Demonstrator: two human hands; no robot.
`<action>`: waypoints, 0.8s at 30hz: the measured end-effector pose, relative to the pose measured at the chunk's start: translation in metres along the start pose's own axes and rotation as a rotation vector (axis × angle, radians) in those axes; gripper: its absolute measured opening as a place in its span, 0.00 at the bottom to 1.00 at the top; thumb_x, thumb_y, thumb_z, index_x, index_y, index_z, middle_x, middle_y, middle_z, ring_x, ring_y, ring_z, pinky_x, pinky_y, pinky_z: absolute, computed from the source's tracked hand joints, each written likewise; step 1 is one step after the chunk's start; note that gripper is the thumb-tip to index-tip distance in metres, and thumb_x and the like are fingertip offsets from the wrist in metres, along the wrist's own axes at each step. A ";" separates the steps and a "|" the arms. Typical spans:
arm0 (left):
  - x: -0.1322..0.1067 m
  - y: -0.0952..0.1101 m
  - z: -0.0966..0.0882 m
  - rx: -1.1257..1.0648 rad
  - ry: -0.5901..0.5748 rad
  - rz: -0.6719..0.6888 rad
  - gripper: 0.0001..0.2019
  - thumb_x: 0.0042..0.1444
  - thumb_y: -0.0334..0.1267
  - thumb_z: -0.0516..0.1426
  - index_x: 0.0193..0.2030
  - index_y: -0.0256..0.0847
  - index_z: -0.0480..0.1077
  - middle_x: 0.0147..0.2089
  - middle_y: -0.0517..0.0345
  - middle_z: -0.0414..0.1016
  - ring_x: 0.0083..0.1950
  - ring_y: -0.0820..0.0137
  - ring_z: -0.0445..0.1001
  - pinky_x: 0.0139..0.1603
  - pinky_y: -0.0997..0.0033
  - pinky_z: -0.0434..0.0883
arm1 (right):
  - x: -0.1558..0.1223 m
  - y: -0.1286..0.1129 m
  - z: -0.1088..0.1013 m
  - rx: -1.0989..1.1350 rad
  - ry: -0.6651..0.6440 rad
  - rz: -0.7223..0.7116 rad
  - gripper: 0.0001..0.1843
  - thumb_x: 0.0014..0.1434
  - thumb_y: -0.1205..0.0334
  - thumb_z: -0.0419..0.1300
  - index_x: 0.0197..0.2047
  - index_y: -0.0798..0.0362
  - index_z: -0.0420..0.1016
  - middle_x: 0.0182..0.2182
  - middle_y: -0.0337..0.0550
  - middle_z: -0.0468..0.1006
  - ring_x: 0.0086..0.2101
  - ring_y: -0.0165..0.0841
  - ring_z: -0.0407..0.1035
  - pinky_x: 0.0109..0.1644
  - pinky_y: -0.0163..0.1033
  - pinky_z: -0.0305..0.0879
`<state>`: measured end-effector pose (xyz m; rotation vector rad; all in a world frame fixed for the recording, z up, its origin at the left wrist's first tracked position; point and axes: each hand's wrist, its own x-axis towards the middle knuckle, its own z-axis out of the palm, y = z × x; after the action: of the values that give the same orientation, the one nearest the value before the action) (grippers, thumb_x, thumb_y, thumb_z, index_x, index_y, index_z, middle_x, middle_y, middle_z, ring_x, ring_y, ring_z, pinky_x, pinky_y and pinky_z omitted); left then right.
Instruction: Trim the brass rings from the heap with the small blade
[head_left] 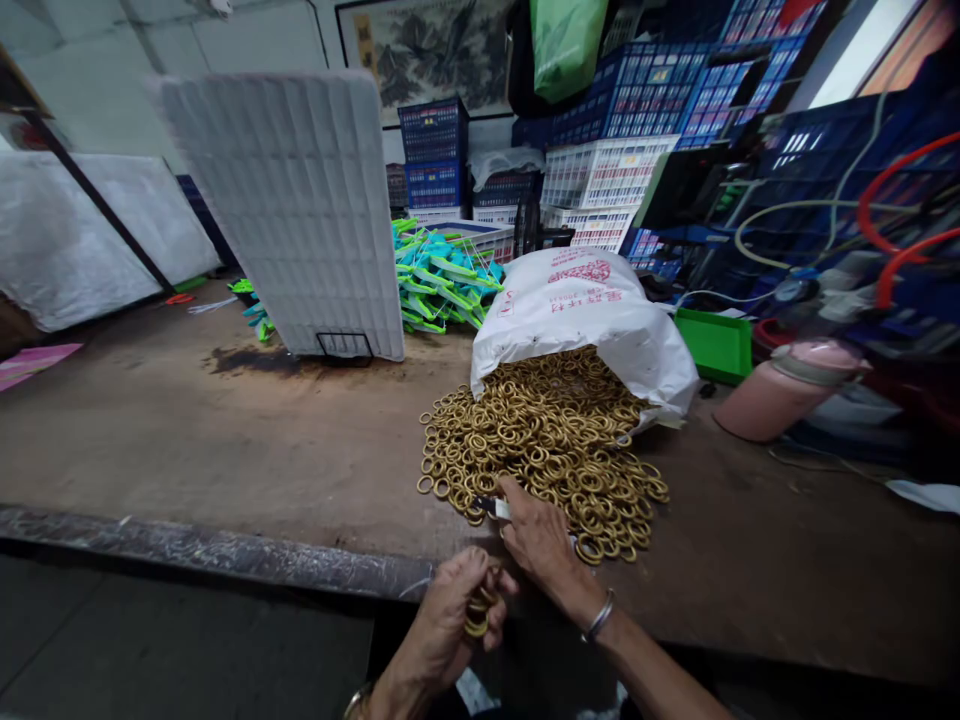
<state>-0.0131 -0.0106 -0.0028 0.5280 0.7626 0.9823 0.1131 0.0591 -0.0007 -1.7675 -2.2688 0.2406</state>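
My left hand is in front of the table edge, its fingers closed around several brass-coloured rings. My right hand reaches over the near side of the ring pile. Between its fingers is a small tool with a white body and a dark tip; its exact kind is unclear. More rings spill out of the mouth of a white woven sack with red print, which lies on its side behind the pile.
A tall white ribbed panel stands on the brown table. Behind it lie green and turquoise plastic pieces. At the right are a green tray, a pink bottle and red hoses. Stacked crates stand at the back.
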 end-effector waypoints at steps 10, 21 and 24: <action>0.003 0.008 -0.018 -0.185 0.025 -0.030 0.10 0.51 0.41 0.54 0.37 0.37 0.64 0.28 0.59 0.67 0.19 0.81 0.61 0.15 0.82 0.51 | 0.015 -0.001 0.019 -0.094 -0.005 -0.013 0.18 0.50 0.73 0.49 0.44 0.50 0.65 0.31 0.42 0.75 0.29 0.30 0.67 0.29 0.33 0.46; 0.020 0.017 -0.011 -0.002 0.221 0.111 0.13 0.44 0.45 0.59 0.27 0.38 0.61 0.23 0.65 0.63 0.16 0.83 0.57 0.13 0.83 0.51 | 0.005 0.007 0.000 0.459 -0.054 -0.017 0.09 0.55 0.62 0.46 0.29 0.52 0.65 0.19 0.34 0.64 0.22 0.26 0.57 0.26 0.30 0.48; 0.027 0.019 -0.006 0.223 0.300 0.191 0.16 0.45 0.48 0.57 0.35 0.40 0.64 0.21 0.68 0.63 0.13 0.83 0.55 0.12 0.83 0.51 | -0.004 0.004 -0.006 0.681 -0.111 -0.003 0.18 0.57 0.51 0.44 0.24 0.52 0.61 0.20 0.33 0.61 0.23 0.26 0.55 0.27 0.30 0.51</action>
<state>-0.0194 0.0227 -0.0021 0.6644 1.1140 1.1766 0.1197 0.0565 0.0036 -1.4037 -1.9135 0.9948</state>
